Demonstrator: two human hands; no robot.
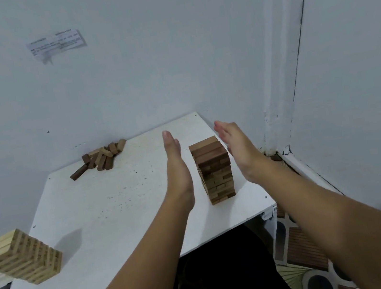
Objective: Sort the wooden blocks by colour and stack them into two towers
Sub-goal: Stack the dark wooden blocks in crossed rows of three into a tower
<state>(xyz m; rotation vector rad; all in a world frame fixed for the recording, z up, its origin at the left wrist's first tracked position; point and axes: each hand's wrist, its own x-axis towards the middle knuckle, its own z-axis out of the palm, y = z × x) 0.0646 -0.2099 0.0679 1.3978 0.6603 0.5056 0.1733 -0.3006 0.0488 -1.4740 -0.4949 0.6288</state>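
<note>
— What's laid out, biggest thing first?

— A white tabletop (102, 224) set into a corner. The pale tower (23, 258) stands at its near left edge; the dark tower (213, 169) stands toward the right, with lighter-looking rows low down. A small heap of loose blocks (100, 156), dark and pale mixed, lies at the far left by the wall.

— And the hands?

— The left hand (176, 166) and right hand (239, 148) are both flat, fingers straight, palms facing each other on either side of the dark tower. Neither holds anything; each is just beside the tower, not touching it as far as I can tell.

— So which step is this?

— Squaring up the dark tower, I'd say. The sorting isn't finished, since that heap remains.

— Next move?

— Probably a gentle, even press from both sides, then reaching far left for a block. Uneven pressure could topple the tower.
</note>
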